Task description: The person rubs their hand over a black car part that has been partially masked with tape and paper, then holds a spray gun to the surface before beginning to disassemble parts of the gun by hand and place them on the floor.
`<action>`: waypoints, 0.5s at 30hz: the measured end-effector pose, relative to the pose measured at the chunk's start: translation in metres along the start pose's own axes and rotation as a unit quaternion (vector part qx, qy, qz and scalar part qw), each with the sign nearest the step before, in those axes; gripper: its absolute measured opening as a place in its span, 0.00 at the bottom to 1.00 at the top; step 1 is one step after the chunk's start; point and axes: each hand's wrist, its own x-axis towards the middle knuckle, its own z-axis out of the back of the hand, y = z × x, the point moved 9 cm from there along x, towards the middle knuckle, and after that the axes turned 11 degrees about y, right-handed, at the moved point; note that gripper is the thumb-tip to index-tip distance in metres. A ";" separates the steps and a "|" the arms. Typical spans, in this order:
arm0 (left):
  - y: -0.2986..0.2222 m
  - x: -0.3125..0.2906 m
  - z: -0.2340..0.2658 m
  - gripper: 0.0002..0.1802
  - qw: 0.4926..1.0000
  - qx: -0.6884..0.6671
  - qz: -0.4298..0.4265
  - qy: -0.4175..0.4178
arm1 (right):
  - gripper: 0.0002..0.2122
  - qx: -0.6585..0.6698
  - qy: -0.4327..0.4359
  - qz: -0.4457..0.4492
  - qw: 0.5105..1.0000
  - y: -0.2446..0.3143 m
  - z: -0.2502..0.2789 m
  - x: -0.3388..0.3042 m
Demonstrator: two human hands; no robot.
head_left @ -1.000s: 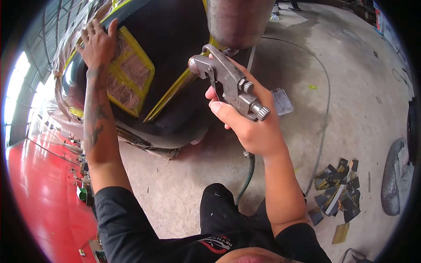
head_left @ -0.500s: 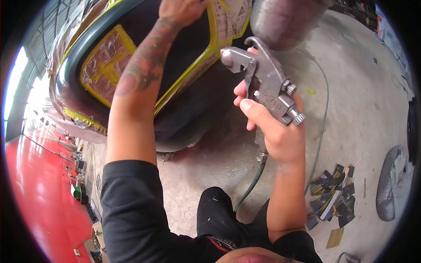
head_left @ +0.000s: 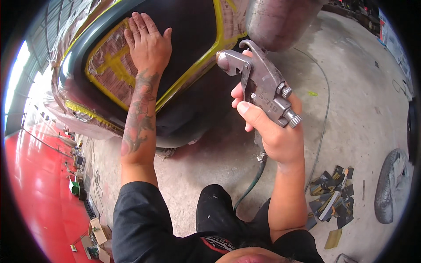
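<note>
spray gun (head_left: 265,90) is in right hand (head_left: 278,138), grip closed round it. long axis slants: nozzle end (head_left: 223,61) upper left, toward dark car panel (head_left: 188,26); knobs (head_left: 291,117) lower right. metal cup (head_left: 280,26) above, hose (head_left: 251,186) hanging below. gun is right of panel, apart from it. left hand (head_left: 151,50) is nearer: grip flat, fingers straight, nothing held, palm looks laid on panel, fingertips at edge of taped paper patch (head_left: 112,65).

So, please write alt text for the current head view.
A bare right hand holds a metal spray gun, while the left hand is palm-down over a dark panel with yellow tape. Dark scraps lie on the floor.
</note>
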 end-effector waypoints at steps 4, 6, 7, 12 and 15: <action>-0.018 -0.033 -0.004 0.47 0.996 -0.047 0.005 0.079 | 0.28 0.011 0.008 -0.015 1.000 -0.001 -0.004 -0.002; -0.036 -0.048 -0.012 0.48 0.987 -0.040 -0.048 0.147 | 0.28 0.008 0.009 -0.014 1.000 0.001 -0.001 -0.004; -0.035 -0.045 -0.007 0.50 0.988 -0.061 -0.062 0.127 | 0.28 0.009 0.009 -0.019 1.000 0.001 0.002 -0.005; -0.032 0.041 0.007 0.45 0.993 -0.078 -0.087 0.001 | 0.27 -0.001 -0.012 -0.015 1.000 0.002 0.017 -0.006; -0.051 0.101 0.002 0.43 0.994 -0.051 -0.085 0.041 | 0.27 -0.001 -0.038 -0.011 0.999 0.002 0.027 -0.005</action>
